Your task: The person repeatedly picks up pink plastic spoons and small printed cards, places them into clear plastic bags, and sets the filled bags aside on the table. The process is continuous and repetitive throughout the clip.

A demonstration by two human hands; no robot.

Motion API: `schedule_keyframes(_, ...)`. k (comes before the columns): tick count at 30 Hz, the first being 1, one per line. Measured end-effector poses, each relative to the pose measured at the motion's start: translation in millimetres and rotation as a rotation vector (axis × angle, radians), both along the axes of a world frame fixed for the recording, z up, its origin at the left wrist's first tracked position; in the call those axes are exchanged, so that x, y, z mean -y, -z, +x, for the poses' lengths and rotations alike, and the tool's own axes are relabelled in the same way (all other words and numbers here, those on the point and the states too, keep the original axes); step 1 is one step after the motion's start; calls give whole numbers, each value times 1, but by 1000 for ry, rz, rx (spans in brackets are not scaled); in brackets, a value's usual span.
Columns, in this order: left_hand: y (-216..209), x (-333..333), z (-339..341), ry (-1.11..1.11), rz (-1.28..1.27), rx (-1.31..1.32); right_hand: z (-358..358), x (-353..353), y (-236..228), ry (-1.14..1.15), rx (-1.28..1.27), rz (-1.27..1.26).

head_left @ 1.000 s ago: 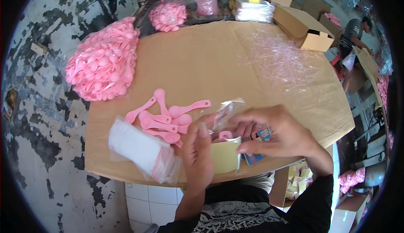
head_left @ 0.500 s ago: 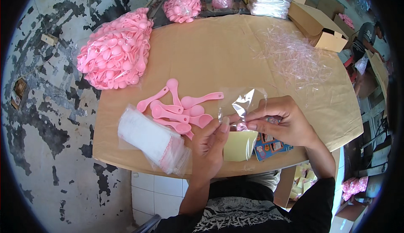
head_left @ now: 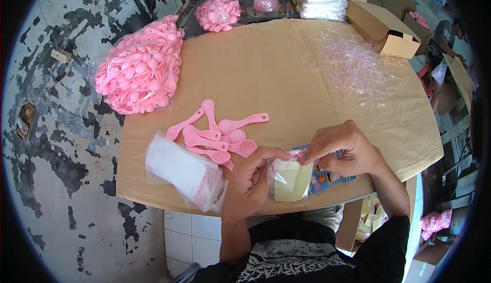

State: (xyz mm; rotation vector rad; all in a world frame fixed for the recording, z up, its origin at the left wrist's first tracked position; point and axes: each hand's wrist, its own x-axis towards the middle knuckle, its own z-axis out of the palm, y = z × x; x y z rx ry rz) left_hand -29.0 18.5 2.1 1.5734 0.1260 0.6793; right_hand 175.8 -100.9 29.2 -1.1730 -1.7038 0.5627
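Observation:
A small clear plastic bag [head_left: 293, 184] with a pale yellow card inside hangs upright near the table's front edge. My left hand [head_left: 249, 180] is closed on its upper left corner, thumb and forefinger at the rim. At the upper right, my right hand [head_left: 343, 149] pinches the same rim; something pink shows between the fingertips, too small to make out. Partly under my right hand lie blue printed cards [head_left: 327, 178]. Left of my left hand is a stack of clear bags [head_left: 176, 168], with several loose pink measuring spoons [head_left: 217, 155] just beyond it.
A large bag of pink spoons [head_left: 140, 70] stands at the back left. Clear plastic strips [head_left: 358, 68] lie scattered at the back right, beside an open cardboard box [head_left: 383, 29]. Below the front edge is a carton of yellow packets [head_left: 369, 216]. Another person [head_left: 444, 40] sits at the far right.
The bag's clear top flap, raised before, has come down over the yellow card. Both hands have shifted slightly lower, still holding the bag's upper edge. The view has tilted a little.

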Motion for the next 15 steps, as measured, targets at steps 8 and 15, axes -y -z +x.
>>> schedule_keyframes(8,7,-8,4,-84,157,-70,5,-3,-2,2,7,-21)
schedule_keyframes(15,6,-2,2,-105,82,29,4,-5,-4,-7,139,173)
